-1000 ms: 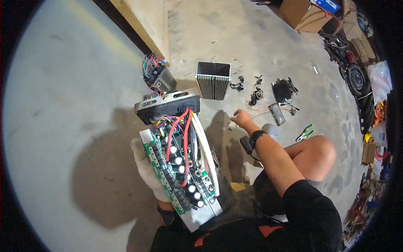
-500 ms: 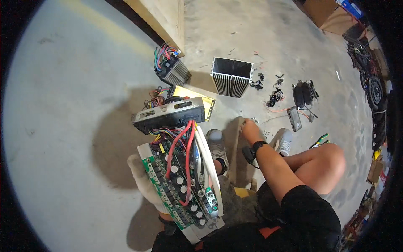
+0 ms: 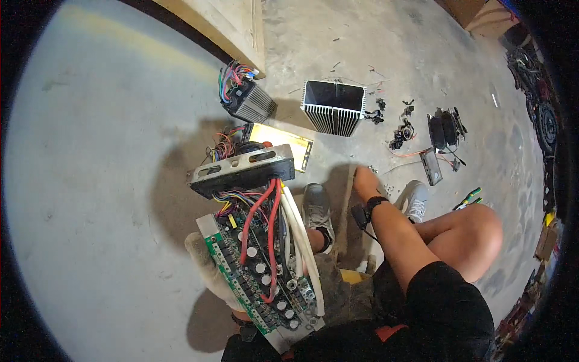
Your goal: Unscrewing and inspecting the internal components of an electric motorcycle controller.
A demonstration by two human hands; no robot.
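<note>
Looks partly dismantled: has board bare, close to shirt, still wired to end plate, apart from shell. Grips board's left side with gloved left hand, with fingertips hidden. Holds right hand forward and low; cannot tell whether apart or together at the fingers.

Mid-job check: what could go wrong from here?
Only the left hand, gloved, is on the circuit board, so the board could tip or slip. Red wires run between the board and the end plate; a tug might strain their joints. Small bits on the floor lie near the right hand and a grey shoe, so they could get scattered or lost.
</note>
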